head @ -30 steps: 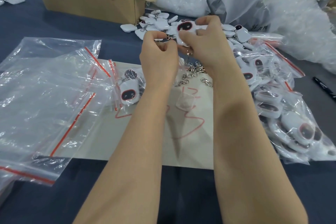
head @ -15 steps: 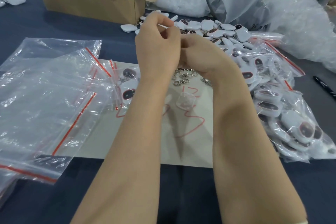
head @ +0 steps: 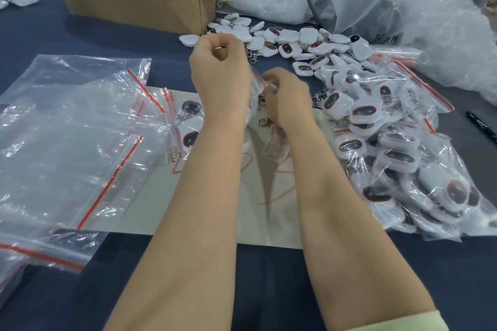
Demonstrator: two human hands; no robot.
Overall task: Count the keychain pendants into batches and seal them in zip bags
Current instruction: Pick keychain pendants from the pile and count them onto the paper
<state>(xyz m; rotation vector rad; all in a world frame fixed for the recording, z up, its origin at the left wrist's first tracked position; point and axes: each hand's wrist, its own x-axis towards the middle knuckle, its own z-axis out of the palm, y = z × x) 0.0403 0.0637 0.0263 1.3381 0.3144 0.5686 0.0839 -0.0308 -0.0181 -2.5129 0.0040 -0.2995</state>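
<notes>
White pendants (head: 286,48) are showing dark, red-rimmed ovals; clear zip bags (head: 67,142) are bearing red stripes; the tabletop (head: 94,32) is looking navy.

Fig.: left hand (head: 220,72) + right hand (head: 287,99) = 2; cardboard box (head: 134,8) ×1; paper sheet (head: 209,209) ×1; black pen (head: 481,125) ×1; loose pendants (head: 295,45): dozens, uncountable; empty zip bags (head: 67,142): several; filled zip bags (head: 390,156): no. unclear.

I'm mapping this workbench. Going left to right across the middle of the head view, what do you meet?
Empty zip bags → left hand → right hand → filled bags of pendants → black pen.
</notes>
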